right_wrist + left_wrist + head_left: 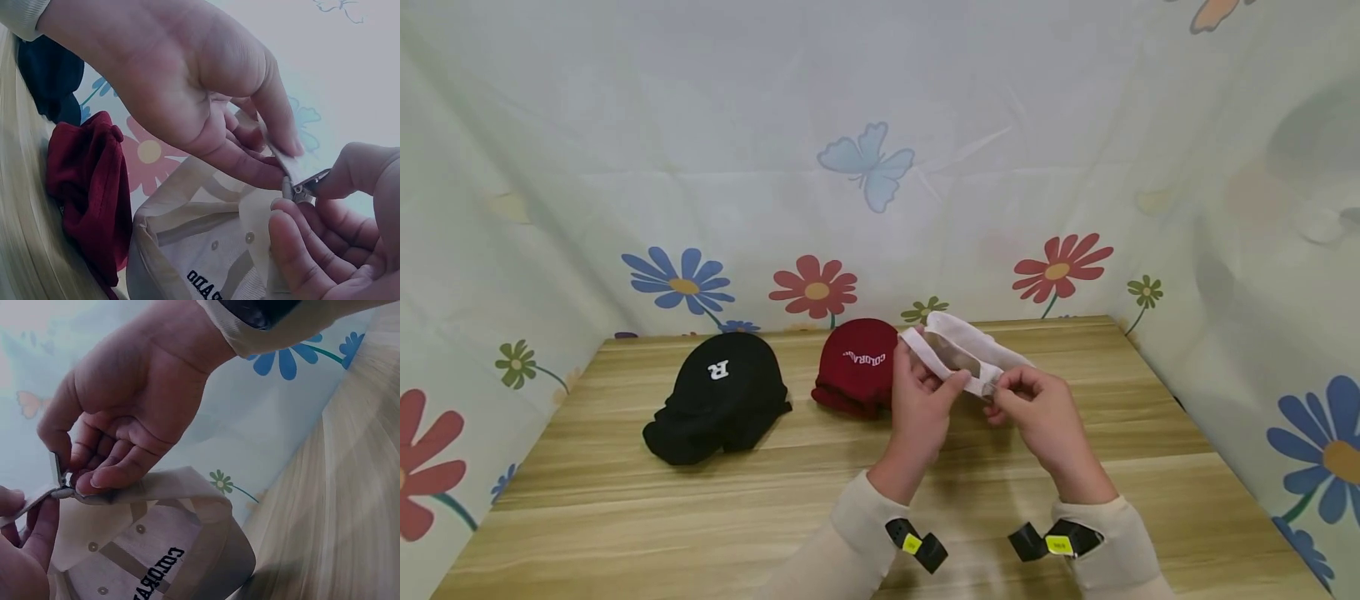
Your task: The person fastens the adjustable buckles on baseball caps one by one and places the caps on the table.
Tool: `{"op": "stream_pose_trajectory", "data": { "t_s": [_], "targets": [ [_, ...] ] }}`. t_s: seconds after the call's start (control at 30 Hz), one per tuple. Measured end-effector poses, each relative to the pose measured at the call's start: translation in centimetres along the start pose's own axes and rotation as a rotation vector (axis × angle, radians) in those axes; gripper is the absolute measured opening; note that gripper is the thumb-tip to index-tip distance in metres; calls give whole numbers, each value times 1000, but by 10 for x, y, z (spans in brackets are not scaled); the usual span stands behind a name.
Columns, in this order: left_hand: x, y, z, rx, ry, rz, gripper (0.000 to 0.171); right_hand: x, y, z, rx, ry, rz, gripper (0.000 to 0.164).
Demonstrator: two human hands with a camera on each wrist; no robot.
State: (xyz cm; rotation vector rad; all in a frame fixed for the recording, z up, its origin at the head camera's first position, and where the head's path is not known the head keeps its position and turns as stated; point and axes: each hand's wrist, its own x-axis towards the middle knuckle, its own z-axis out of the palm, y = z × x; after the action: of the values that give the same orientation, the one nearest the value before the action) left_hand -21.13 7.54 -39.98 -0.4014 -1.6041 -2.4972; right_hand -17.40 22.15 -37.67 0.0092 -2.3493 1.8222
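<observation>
Both hands hold a pale baseball cap [973,337] above the table, right of the red cap. Its hollow inside faces the wrist cameras, and dark lettering shows reversed there. My left hand [920,408] pinches the back strap [925,352] between thumb and fingers. My right hand [1051,421] pinches the strap's other side at a small metal buckle [307,185]. In the right wrist view, a flat strap end stands up from the buckle under the left thumb. The cap's brim is mostly hidden in the head view.
A red cap [853,367] with white lettering rests on the wood-grain table [625,525], just left of my left hand. Farther left lies a black cap [730,396] with a white R. A flowered cloth backdrop [700,208] surrounds the table's back and sides.
</observation>
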Motion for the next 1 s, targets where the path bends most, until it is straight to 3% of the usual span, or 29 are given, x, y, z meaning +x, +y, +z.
{"op": "stream_pose_trajectory", "data": {
  "t_s": [0.3, 0.63, 1.0],
  "targets": [
    [0, 3, 1, -189, -24, -79, 64, -1, -3, 1, 61, -9, -13, 9],
    [1, 5, 0, -240, 16, -112, 65, 2, 4, -5, 142, -75, -37, 23],
    [2, 7, 0, -319, 16, -128, 53, 2, 5, -9, 84, -132, -77, 18]
  ]
}}
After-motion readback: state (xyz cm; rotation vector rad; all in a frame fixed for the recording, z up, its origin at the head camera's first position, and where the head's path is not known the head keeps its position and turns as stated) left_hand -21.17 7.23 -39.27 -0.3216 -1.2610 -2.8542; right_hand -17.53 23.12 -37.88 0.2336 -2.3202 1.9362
